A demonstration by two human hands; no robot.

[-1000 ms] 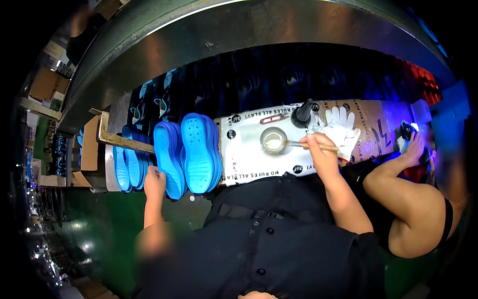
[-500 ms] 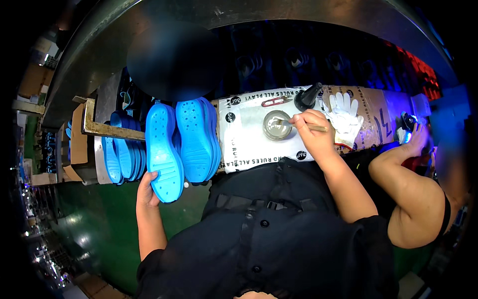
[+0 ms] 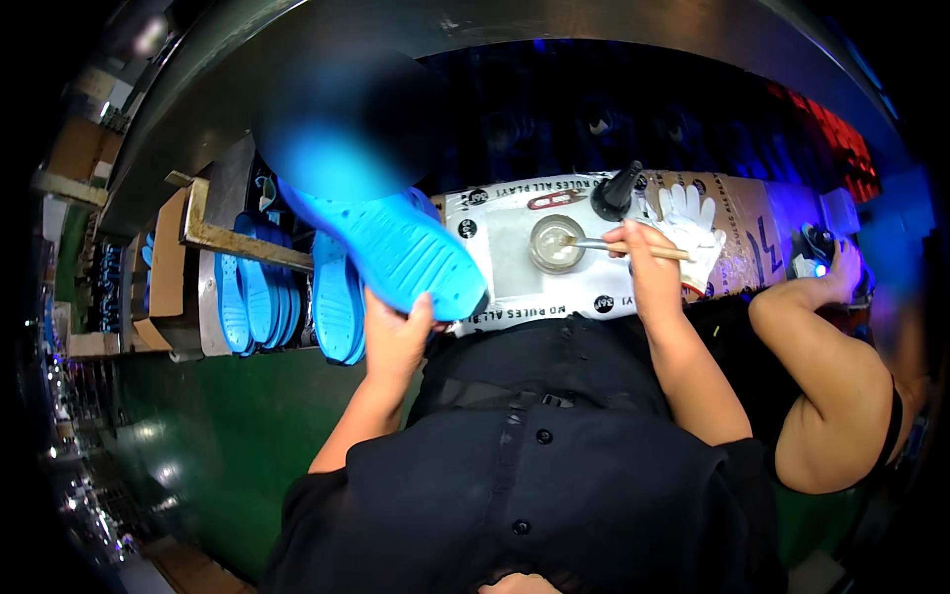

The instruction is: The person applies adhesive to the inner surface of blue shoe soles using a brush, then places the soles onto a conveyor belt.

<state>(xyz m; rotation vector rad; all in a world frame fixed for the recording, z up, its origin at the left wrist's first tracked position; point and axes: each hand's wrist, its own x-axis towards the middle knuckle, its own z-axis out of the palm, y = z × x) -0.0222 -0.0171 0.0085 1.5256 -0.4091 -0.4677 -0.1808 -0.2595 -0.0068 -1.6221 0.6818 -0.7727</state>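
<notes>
White sheet (image 3: 524,289) tops the bench, its L edge partly covered. Sole stacks at L: far-L stack (image 3: 262,302) under/beside an L-shaped bar (image 3: 247,246), nearer stack (image 3: 336,312) just R of bar, partly hidden by the held sole.

Blue sole (image 3: 421,249): over stack & sheet's L part, long axis diag., far L to near R. Near end pts R & twd wearer; ridged face up. Far end blurred, can't tell its outline.

L hand (image 3: 396,332) closed on near end, thumb on top, other fingers mostly hidden. R hand (image 3: 643,255) closed round brush (image 3: 673,253), handle R, bristle end L at jar mouth; can't tell depth.

White gloves (image 3: 693,223) just R of R hand, partly blocked by it. Black nozzle bottle (image 3: 616,198) behind jar (image 3: 556,245). Red snips (image 3: 556,201) at sheet's back.
</notes>
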